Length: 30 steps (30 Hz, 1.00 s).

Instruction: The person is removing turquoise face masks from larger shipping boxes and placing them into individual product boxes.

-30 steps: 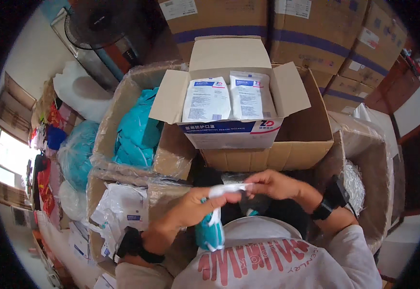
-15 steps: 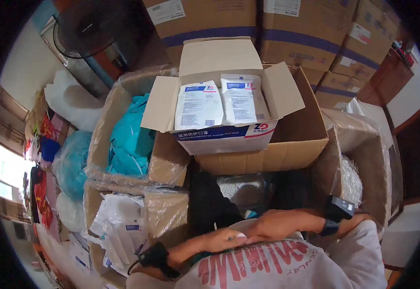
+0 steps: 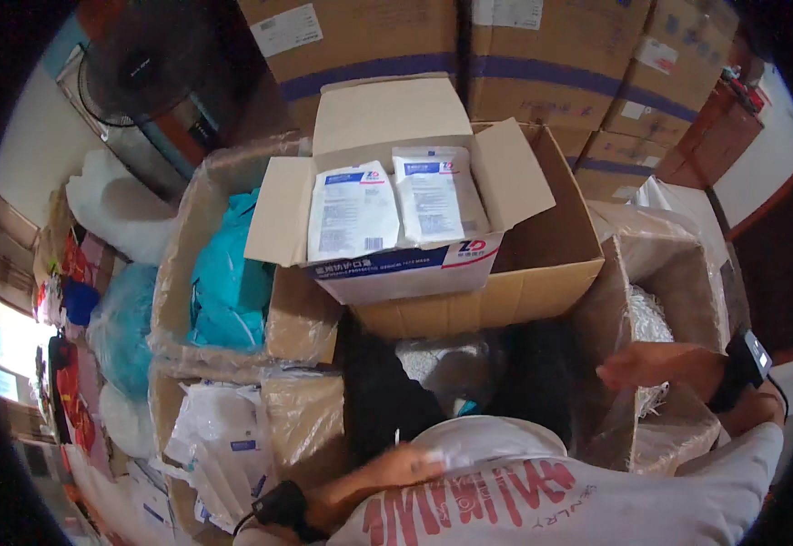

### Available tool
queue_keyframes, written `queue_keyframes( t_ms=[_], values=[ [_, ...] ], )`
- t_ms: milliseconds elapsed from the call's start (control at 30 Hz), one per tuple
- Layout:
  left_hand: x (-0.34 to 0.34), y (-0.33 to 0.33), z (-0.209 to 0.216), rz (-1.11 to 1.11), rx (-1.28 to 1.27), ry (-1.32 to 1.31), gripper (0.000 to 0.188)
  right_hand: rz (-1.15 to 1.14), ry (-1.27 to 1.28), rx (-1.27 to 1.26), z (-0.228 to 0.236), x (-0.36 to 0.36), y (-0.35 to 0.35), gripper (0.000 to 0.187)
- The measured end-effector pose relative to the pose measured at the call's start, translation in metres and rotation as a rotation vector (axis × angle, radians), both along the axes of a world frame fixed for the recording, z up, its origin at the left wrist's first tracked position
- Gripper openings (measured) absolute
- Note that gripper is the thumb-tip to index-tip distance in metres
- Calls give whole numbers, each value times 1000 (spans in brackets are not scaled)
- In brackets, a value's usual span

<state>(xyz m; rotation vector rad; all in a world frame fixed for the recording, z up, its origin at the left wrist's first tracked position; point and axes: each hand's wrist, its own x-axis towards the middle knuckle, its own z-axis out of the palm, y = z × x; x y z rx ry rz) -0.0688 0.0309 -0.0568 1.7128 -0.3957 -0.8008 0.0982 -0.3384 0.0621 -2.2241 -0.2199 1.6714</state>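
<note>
My left hand (image 3: 407, 464) is held low in front of my shirt, its fingers curled together. A thin white tip (image 3: 397, 437) sticks up beside it; what the fingers hold is hidden. My right hand (image 3: 637, 364) hovers at the near inner side of the right carton (image 3: 610, 291), blurred by motion, so its fingers cannot be read. Below and behind it show white strands (image 3: 653, 320) heaped in that carton. Between my knees lies a clear plastic bag (image 3: 428, 358) with pale contents and a bit of teal (image 3: 464, 406).
Ahead, an open white box (image 3: 405, 278) of flat mask packets (image 3: 351, 211) rests on a larger brown carton (image 3: 505, 305). Left, one carton holds teal masks (image 3: 232, 282), another white packets (image 3: 223, 428). Sealed cartons (image 3: 542, 100) stack behind; a fan (image 3: 137, 77) stands far left.
My hands have come apart: the right has swung out to the right over the carton of strands, while the left stays near my shirt. The view has shifted slightly.
</note>
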Motion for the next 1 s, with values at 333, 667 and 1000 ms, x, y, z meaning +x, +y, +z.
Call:
queue_keyframes(
  t_ms=[333, 667, 1000],
  values=[
    [130, 33, 128, 882, -582, -137, 32, -641, -121, 1027, -49, 37, 125, 43],
    [153, 11, 182, 1118, -525, -289, 35, -224, 247, 1180, -92, 1, 238, 63],
    [154, 62, 162, 1211, -478, -356, 31, -349, 637, 1435, -87, -38, 213, 29]
  ],
)
